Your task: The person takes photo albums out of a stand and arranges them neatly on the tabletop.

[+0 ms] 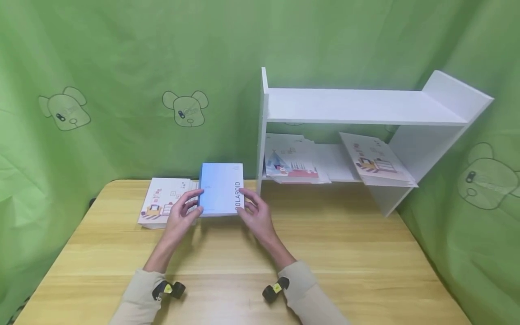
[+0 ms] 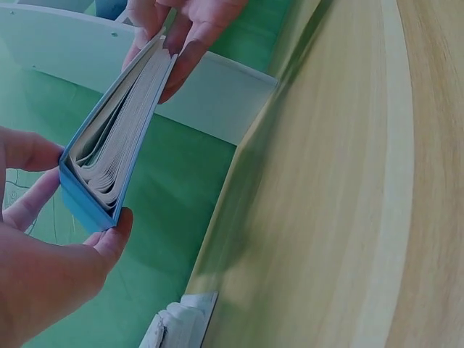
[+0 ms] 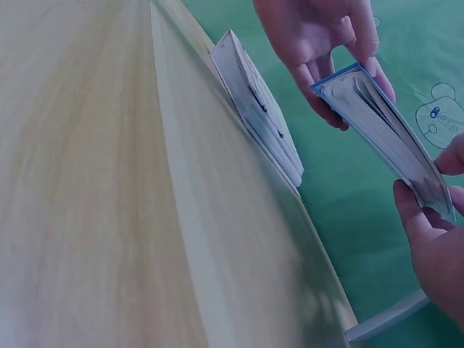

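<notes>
A pale blue photo album (image 1: 220, 187), marked POLAROID along its right side, is held up over the back of the table by both hands. My left hand (image 1: 181, 213) pinches its left edge between thumb and fingers; my right hand (image 1: 258, 216) grips the opposite edge the same way. From the left wrist view, the album (image 2: 119, 138) is closed between its covers, its thick pages bowed and showing at the near side. Just left of it lies a stack of white illustrated albums (image 1: 162, 201), partly covered by the left hand.
A white two-tier shelf (image 1: 365, 106) stands at the back right. On its lower board, white illustrated albums (image 1: 290, 158) lean at the left, and another illustrated album (image 1: 375, 160) leans at the right. Green cloth (image 1: 130, 54) hangs behind the wooden table (image 1: 227, 266).
</notes>
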Motion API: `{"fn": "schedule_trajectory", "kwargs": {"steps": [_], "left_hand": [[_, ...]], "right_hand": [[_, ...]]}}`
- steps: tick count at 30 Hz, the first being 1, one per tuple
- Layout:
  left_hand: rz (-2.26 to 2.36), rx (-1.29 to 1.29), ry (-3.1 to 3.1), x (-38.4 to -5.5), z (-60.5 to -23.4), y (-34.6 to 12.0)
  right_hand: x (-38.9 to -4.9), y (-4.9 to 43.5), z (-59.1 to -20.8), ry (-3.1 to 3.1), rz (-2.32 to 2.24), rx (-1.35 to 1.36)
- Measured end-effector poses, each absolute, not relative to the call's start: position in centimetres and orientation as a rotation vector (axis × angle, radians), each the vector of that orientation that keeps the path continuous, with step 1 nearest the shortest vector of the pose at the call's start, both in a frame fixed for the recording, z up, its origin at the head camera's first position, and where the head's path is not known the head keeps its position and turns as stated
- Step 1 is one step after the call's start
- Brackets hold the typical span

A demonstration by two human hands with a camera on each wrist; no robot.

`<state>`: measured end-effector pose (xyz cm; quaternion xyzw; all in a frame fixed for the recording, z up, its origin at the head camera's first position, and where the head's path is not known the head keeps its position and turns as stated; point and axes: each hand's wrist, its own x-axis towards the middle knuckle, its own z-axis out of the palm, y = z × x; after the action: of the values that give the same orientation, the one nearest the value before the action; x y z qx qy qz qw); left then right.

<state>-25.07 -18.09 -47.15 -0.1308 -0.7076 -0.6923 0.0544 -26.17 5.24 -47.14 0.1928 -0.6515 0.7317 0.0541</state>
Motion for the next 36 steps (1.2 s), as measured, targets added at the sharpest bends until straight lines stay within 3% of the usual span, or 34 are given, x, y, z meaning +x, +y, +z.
{"fn": "schedule_trajectory", "kwargs": {"steps": [10,22,36], "left_hand": [[-2.063,-0.344,-2.193,-26.0,-48.3,-18.2],[-2.104,-0.312,-2.218,-25.0,-46.4,-17.9],[-2.092,-0.211,-2.315,-25.0,-47.0,-17.6]], "right_hand": [[-25.9,4.9,-46.4,-2.064,2.246,0.536],[-27.1,4.4,-48.8,-2.084,2.274,0.429],[-27.7,4.2,-50.7,-2.161,2.231,0.269]]}}
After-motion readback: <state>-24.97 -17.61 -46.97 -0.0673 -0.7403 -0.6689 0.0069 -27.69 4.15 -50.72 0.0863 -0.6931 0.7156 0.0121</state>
